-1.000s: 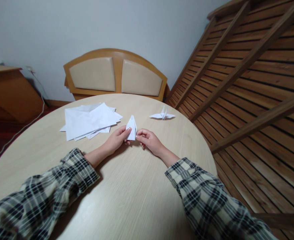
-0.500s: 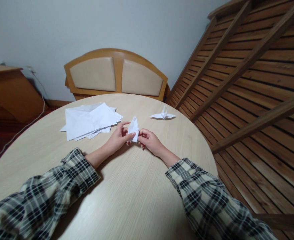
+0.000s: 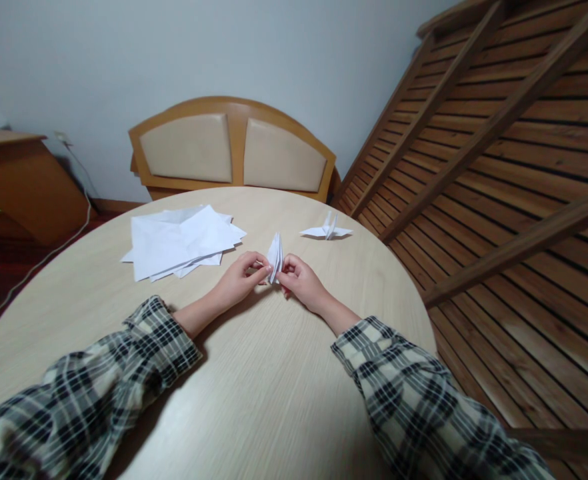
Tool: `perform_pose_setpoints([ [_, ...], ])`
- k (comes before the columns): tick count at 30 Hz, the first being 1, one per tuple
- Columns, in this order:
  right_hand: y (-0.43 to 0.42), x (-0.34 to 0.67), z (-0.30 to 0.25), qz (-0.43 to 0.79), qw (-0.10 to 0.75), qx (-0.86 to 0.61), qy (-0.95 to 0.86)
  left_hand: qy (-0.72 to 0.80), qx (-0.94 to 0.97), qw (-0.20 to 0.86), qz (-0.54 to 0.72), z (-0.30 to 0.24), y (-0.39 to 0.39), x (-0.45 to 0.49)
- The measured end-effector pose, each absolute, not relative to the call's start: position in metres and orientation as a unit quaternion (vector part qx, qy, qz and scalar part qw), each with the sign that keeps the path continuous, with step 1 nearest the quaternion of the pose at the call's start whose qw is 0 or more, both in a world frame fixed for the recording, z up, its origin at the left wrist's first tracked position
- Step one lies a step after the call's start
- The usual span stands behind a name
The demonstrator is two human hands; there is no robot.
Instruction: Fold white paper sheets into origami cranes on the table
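A small piece of folded white paper (image 3: 275, 254) stands between my hands, its narrow tip pointing away from me and its layers showing edge-on. My left hand (image 3: 245, 277) pinches its lower left side between thumb and fingers. On the other side, my right hand (image 3: 299, 279) grips the lower right edge. The fingertips hide part of the lower folds. Beyond my right hand sits a white paper crane (image 3: 328, 230) with its wings spread.
A loose pile of white paper sheets (image 3: 174, 243) lies left of my hands on the round wooden table (image 3: 254, 387). Behind the table stands a padded wooden headboard (image 3: 189, 147). Slatted wooden boards (image 3: 474, 173) lean along the right side.
The folded paper has turned from its broad face to a narrower, layered edge. My left fingers have drawn in from its far left side to its lower part. My right hand has barely moved.
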State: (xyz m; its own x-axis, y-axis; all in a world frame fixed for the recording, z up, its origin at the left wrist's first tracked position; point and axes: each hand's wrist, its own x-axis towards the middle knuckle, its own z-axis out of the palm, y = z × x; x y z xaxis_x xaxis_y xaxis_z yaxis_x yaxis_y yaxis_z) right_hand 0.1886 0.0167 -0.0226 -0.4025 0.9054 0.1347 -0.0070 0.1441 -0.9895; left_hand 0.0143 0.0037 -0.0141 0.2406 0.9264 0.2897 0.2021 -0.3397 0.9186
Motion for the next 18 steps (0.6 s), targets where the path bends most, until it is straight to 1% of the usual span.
perform_pose_setpoints([
  [8,0.0142,0.188,-0.0213,0.555,0.407,-0.344,-0.639,0.391,0.683,0.433,0.44,-0.01,0.0002,0.0158],
  [18,0.0159,0.1886,-0.0248,0.554,0.412,-0.344,-0.637,0.408,0.691,0.403,0.441,-0.0109,0.0009,0.0141],
])
